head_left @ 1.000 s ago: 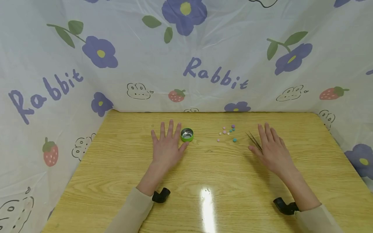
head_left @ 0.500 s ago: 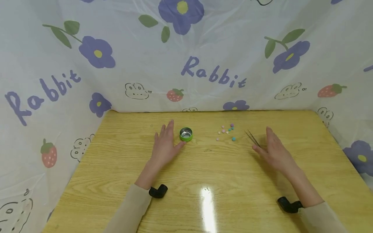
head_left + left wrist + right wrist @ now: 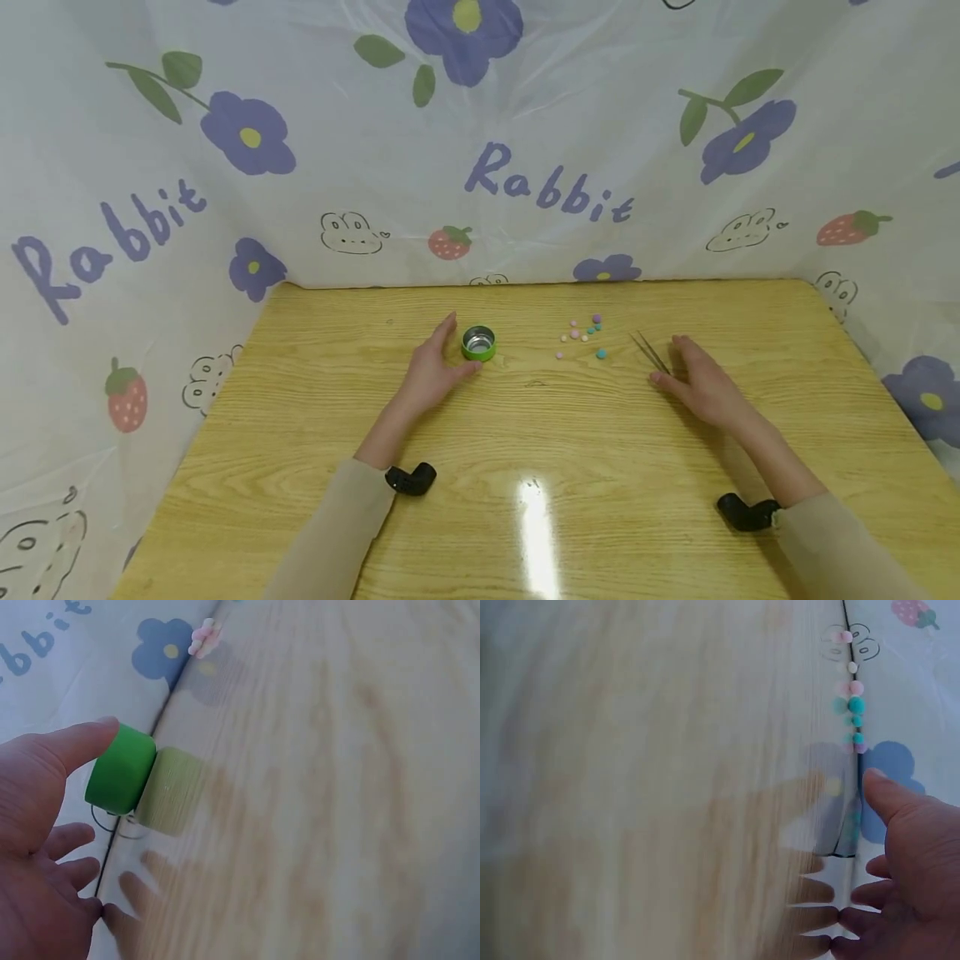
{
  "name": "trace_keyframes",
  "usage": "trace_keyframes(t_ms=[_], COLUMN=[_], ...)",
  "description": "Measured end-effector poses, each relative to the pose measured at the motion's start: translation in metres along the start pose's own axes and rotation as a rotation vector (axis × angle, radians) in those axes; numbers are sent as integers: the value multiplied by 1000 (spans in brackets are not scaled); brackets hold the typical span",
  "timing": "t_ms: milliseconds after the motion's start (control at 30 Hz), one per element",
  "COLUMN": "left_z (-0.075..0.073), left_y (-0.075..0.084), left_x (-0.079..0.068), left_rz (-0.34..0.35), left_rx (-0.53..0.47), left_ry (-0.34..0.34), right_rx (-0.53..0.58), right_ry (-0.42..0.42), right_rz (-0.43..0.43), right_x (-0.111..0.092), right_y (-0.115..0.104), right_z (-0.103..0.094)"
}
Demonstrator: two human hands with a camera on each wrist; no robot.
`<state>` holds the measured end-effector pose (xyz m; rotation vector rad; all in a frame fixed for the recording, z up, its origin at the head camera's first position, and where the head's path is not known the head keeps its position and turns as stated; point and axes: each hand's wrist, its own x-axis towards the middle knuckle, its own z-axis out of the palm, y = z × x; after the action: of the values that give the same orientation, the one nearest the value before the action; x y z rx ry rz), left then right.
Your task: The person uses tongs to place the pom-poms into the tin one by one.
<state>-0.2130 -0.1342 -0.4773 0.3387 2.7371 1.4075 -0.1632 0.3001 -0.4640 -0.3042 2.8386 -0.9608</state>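
The left hand (image 3: 431,373), fingers loose and parted, framed the tin (image 3: 478,356) at its 2 o'clock, apparently placed for that hand; contact was unclear. The right hand (image 3: 708,390), fingers extended, gripped nothing; tweezers (image 3: 660,364) lay at its 10 o'clock, seemingly for the thumb's easy reach. Beads (image 3: 575,334) sat at the tin's 3 o'clock.

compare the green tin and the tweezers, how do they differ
The tin is round and green; the tweezers are long, thin and dark. The tin stands by the left hand; the tweezers lie by the right hand. Both rest on the table.
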Motion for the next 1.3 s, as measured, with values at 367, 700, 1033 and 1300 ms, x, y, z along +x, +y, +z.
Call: trace_keyframes(t_ms=[367,700,1033,1300], left_z=[5,9,13,14], left_y=[-3,-2,-1,-2], left_x=[6,12,14,12], left_rz=[-42,-36,19,29], left_rx=[34,66,86,96], left_ry=[-5,-12,-37,-22], right_rx=[-30,-17,-48,-43], right_ry=[137,220,336,370], right_rz=[-31,-13,-39,-23], right_x=[11,11,15,18], right_y=[7,-2,-5,-6], right_z=[13,16,20,22])
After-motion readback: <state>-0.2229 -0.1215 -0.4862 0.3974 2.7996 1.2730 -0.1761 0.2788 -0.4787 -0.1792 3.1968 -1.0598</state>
